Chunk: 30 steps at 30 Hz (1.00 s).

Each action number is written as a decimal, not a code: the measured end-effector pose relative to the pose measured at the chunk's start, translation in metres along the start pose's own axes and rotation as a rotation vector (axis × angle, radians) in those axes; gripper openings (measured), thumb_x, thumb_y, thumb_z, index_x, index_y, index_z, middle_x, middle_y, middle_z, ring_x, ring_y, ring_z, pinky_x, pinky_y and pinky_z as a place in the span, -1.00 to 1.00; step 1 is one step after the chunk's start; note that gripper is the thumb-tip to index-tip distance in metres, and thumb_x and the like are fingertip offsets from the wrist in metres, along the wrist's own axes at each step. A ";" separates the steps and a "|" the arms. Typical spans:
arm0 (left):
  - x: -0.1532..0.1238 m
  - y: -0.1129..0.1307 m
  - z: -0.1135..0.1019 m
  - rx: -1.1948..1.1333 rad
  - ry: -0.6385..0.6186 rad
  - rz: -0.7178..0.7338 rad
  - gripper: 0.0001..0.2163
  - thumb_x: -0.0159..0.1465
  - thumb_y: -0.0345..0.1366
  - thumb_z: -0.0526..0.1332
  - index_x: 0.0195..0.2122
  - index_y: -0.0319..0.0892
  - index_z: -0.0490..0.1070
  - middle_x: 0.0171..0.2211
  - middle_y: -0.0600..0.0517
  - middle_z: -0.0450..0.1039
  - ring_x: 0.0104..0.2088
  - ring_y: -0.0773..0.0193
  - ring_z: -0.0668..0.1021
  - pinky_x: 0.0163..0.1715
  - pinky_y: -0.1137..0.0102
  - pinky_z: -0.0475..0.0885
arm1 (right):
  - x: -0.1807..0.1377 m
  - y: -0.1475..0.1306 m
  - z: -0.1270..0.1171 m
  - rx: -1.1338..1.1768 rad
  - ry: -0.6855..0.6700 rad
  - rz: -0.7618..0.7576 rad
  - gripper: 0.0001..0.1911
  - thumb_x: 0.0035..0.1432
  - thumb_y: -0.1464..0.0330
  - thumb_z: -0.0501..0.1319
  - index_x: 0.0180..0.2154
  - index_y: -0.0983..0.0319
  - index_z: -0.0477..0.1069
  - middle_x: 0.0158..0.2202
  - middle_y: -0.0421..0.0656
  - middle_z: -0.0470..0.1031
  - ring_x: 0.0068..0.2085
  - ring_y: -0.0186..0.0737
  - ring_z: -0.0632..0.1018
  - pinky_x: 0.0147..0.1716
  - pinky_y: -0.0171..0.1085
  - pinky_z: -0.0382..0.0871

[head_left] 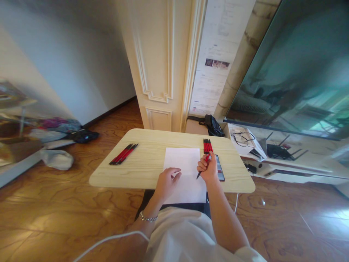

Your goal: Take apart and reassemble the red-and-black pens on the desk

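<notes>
Pen [208,157] in red and black sits in the right hand [207,167], as I see it through the head camera; its long axis runs aslant, the black end pointing down and left, toward the wearer's body, and the red end pointing up and right, toward the far side of the table [149,142]. Relative to the grip, the pen passes through the curled fingers; the red end stands out above the thumb side, the black end comes out below the fingers, and the middle is hidden from me; the grip is closed around the barrel, with the fingers folded in. The black end lies over the white paper [182,157], near its right edge; whether it touches the sheet I cannot tell.

The left hand [167,182] rests at the left side of the paper, fingers loosely bent, thumb and forefinger a little apart, and I see nothing held in it; a chain bracelet [148,218] circles that wrist. Just beyond the right hand I see a row of red pens [207,145], side by side, their long axes pointing away from the wearer; a phone [220,169] lies just right of the hand; another bunch of pens [124,154] lies slantwise at the table's left.
</notes>
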State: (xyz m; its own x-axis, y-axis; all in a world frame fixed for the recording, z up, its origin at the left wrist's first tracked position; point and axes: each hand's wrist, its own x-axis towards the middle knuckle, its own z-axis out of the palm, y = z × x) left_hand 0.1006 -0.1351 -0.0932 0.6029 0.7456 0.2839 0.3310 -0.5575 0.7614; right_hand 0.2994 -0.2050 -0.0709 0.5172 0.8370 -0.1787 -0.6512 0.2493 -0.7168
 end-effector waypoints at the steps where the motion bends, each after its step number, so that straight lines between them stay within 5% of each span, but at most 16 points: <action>1: -0.001 0.001 0.000 -0.009 -0.013 -0.005 -0.77 0.23 -0.19 0.13 -0.17 -0.09 0.50 -0.22 0.00 0.55 -0.41 0.28 0.54 -0.32 0.36 0.45 | 0.000 0.000 0.001 -0.012 0.007 -0.011 -0.53 0.05 -0.09 0.06 -0.51 0.19 0.26 -0.72 -0.39 -0.02 -0.72 -0.45 0.01 -0.76 -0.42 -0.12; 7: -0.011 0.012 0.006 -0.185 -0.099 -0.023 -0.77 0.22 -0.18 0.14 -0.21 -0.11 0.52 -0.27 -0.02 0.56 -0.33 0.23 0.55 -0.33 0.39 0.44 | 0.002 0.003 0.008 -0.012 0.065 -0.197 -0.65 0.08 0.00 0.16 -0.26 0.12 0.32 -0.63 -0.37 0.18 -0.66 -0.45 0.23 -0.66 -0.41 0.17; 11: -0.017 0.021 0.018 -0.353 -0.215 -0.059 -0.73 0.22 -0.14 0.14 -0.17 -0.12 0.52 -0.30 -0.02 0.56 -0.34 0.23 0.55 -0.32 0.37 0.43 | -0.002 0.003 0.015 0.051 0.043 -0.344 -0.77 0.08 0.17 0.24 -0.26 0.11 0.28 -0.43 -0.29 0.43 -0.39 -0.40 0.49 -0.34 -0.33 0.39; 16: -0.011 0.027 0.033 -0.648 -0.187 -0.231 -0.59 0.20 -0.08 0.17 -0.02 -0.21 0.43 -0.33 -0.06 0.55 -0.48 0.32 0.51 -0.50 0.45 0.37 | -0.027 0.017 0.022 -0.038 0.016 -0.287 -0.77 0.08 0.18 0.23 -0.30 0.14 0.26 -0.14 -0.12 0.50 -0.10 -0.20 0.52 -0.15 -0.16 0.39; 23: 0.004 0.025 0.024 -1.018 0.087 -0.393 -0.62 0.15 -0.04 0.22 -0.12 -0.21 0.45 -0.30 -0.05 0.52 -0.40 0.39 0.51 -0.38 0.47 0.40 | -0.054 0.045 0.007 -0.521 0.086 -0.260 -0.77 -0.02 0.20 0.30 -0.37 0.22 0.43 -0.53 -0.22 0.44 -0.49 -0.34 0.43 -0.47 -0.34 0.30; 30: 0.009 0.023 0.019 -0.737 -0.064 -0.274 -0.64 0.15 -0.02 0.20 -0.27 -0.23 0.50 -0.48 0.00 0.49 -0.43 0.29 0.53 -0.39 0.42 0.45 | -0.063 0.025 -0.001 -0.974 -0.112 -0.223 -0.80 -0.03 0.22 0.28 -0.37 0.19 0.51 -0.46 -0.17 0.52 -0.45 -0.25 0.46 -0.48 -0.30 0.31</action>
State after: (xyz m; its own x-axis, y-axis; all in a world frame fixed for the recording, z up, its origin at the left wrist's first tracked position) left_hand 0.1272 -0.1476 -0.0840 0.6176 0.7864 0.0136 -0.0795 0.0452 0.9958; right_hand 0.2510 -0.2520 -0.0784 0.4843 0.8731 0.0551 0.2176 -0.0592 -0.9742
